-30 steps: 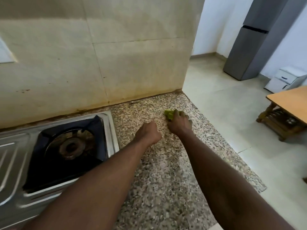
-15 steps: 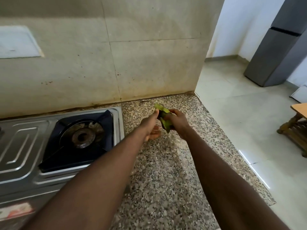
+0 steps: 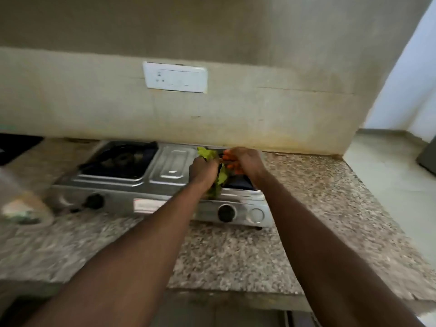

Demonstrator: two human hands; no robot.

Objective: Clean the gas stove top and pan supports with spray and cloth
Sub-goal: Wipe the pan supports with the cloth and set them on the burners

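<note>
The person is readying the cloth (image 3: 221, 178) over the stove (image 3: 170, 165), so the wiping step is only just beginning (the steel top is not yet being touched by it). Both hands are hovering above the right burner (image 3: 239, 184) and mostly hiding it; the left burner (image 3: 122, 159) is lying open to view. The stove is sitting on the counter (image 3: 236, 256) against the wall.

The left hand (image 3: 203, 171) is curling tightly round the middle of the cloth, with a green tuft sticking out above the fist and the rest hanging below. The right hand (image 3: 246, 161) is meeting it from the other side. Its fingers (image 3: 230, 161) are bent and seem to be pinching the cloth's edge, though blur is making that contact hard to confirm.

Next, the cloth probably needs bunching into a pad and pressing flat on the steel, with one hand freed. No spray bottle is clearly showing. A blurred pale thing (image 3: 21, 206) is standing at the counter's left, too smeared to name.
</note>
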